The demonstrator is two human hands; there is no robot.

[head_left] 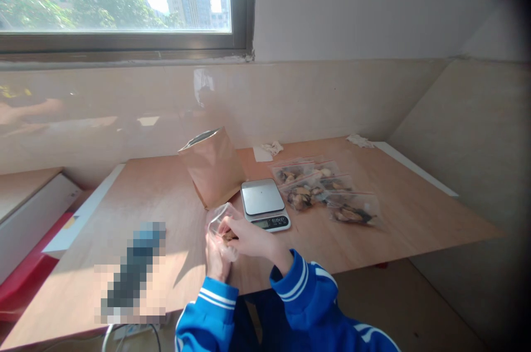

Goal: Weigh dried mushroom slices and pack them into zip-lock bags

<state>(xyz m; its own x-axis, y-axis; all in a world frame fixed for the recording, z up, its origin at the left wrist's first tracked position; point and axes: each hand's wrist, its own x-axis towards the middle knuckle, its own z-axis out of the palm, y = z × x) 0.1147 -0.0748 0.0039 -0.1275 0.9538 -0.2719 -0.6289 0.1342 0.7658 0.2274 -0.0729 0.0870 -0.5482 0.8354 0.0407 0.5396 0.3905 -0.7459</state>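
Observation:
My left hand (215, 258) is wrapped round a small clear zip bag (223, 213) near the table's front edge and holds it up with its mouth open. Into that mouth reaches my right hand (255, 240), its fingers bent and closed on a brown dried piece (229, 236); the fingertips are partly hidden by the plastic. Just beyond my right hand stands a digital kitchen scale (262, 198) with a bare silver plate. Behind the clear bag, a brown paper bag (213, 169) stands open at the top, its contents out of sight.
Several filled zip bags (302, 197) with dark and tan dried pieces lie right of the scale. Crumpled tissue (272, 148) and a white paper lie by the wall. A blurred-out dark object (135, 269) rests at the left, with cables (108, 336) below it.

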